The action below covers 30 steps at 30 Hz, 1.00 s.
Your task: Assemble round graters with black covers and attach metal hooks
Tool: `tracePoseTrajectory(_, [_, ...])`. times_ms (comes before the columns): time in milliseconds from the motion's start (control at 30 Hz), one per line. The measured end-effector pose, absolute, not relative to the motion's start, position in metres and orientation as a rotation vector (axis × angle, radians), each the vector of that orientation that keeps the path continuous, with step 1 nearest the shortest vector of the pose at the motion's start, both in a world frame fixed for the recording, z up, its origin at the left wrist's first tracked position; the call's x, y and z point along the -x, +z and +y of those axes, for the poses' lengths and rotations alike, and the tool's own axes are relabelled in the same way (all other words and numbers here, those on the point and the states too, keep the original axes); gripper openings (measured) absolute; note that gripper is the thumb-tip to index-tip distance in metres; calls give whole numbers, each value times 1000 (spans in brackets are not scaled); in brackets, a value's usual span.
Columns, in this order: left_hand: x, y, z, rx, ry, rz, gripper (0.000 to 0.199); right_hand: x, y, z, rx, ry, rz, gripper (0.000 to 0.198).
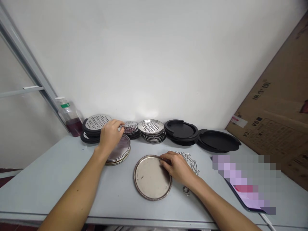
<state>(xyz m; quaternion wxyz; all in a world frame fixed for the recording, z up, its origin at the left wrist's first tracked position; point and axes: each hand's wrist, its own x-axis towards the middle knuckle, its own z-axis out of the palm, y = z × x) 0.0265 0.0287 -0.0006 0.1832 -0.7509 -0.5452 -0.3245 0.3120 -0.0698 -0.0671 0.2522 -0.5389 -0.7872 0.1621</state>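
Note:
Shiny and round, a metal plate (pixel 152 178) with a raised beaded rim lies on the table in front of me. My right hand (pixel 176 165) is closed on its upper right edge, thumb and fingers at the rim. Farther back on the left, my left hand (pixel 112 133) pinches the near edge of a perforated metal grater disc (pixel 131 126), which sits over black rings. Below that hand is a stack of smooth round metal plates (pixel 121 149), partly covered by the wrist. Small metal clips (pixel 192 162) lie scattered beyond my right hand.
Along the wall stand black rings with a grater disc (pixel 98 122), stacked graters (pixel 151 126), black round frames (pixel 181 130) and a black tray (pixel 218 141). A bottle (pixel 71 118) is far left. Metal rings (pixel 186 191), a blurred phone (pixel 245 189) and a cardboard box (pixel 269 122) are right.

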Motion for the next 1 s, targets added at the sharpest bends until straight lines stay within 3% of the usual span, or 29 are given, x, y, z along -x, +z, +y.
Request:
tracePoseTrajectory(267, [-48,8,-19,2307,-1041,-965,16,-315,-67,-65,1449,479,-1879,29])
tracePoseTrajectory(533, [-79,-22,-55,2606,-1009,-335,14,-319,-64,-57,1191,1246,-1258,52])
tracePoseTrajectory(1000, [-77,-55,-74,3040,-781,-342,6,-320,-70,-60,1349,1117,-1689,23])
